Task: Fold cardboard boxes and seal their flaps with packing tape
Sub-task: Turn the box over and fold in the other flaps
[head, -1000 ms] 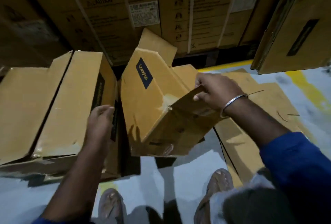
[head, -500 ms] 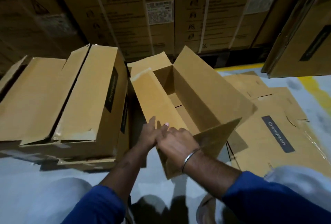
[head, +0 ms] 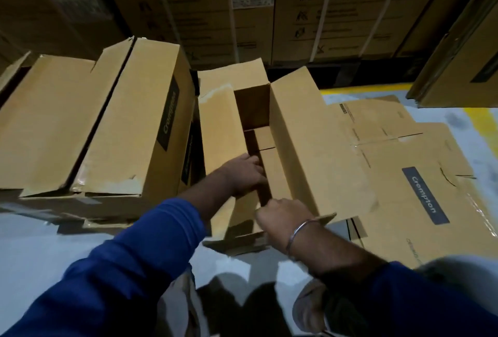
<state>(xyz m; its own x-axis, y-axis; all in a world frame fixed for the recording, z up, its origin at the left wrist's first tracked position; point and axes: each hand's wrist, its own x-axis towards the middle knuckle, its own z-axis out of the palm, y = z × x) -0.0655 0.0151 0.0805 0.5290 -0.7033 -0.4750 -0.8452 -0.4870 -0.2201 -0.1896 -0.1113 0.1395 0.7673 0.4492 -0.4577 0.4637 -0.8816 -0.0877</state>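
Nearest: right hand [head: 285,215] is gripping the near short flap [head: 239,242] of the open box [head: 301,142], fingers curled over its edge, prob. to tip it inward. Just past it, left hand [head: 244,174] is curling over the edge of the left long flap [head: 221,131] w/ fingertips dipping into the opening; looks like it's steadying that side so the box is keeping square while the short flap goes down.

Box is sitting upright on the grey floor [head: 40,250], btwn the person's arms, top open, all four flaps up. Bottom flaps inside are appearing closed. No tape roll in view, so sealing isn't started; folding step only, early on.

Left of it, touching or nearly so, assembled boxes [head: 113,126] are lying in a row. Right, flattened cartons [head: 404,169] are lying stacked on the floor, likely the supply, within reach. Farthest back, big strapped cartons [head: 310,7] are forming a wall.
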